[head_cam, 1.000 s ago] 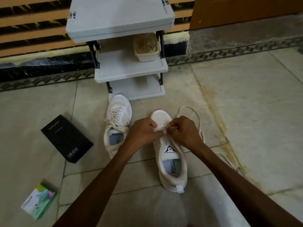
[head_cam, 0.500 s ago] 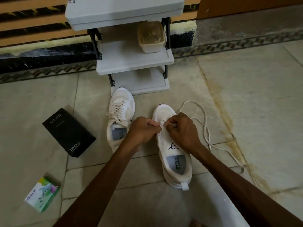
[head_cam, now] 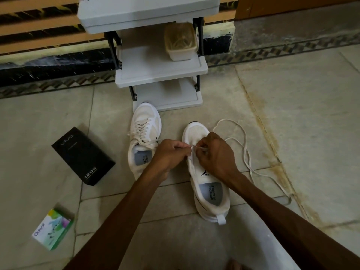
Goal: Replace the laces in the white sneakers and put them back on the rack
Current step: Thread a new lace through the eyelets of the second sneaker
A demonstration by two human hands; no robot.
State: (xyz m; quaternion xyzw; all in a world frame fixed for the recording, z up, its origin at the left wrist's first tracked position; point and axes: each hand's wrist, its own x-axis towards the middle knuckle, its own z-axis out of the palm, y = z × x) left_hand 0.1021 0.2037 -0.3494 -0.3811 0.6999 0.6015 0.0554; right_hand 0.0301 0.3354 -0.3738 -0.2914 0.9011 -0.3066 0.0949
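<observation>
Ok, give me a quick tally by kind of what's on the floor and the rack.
sneakers: 2
lace: 1
rack: 1
tub: 1
boxes: 2
Total: 7

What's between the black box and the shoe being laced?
Head view: the other white sneaker, already laced, sits on the floor between the black box and the sneaker being laced.
</observation>
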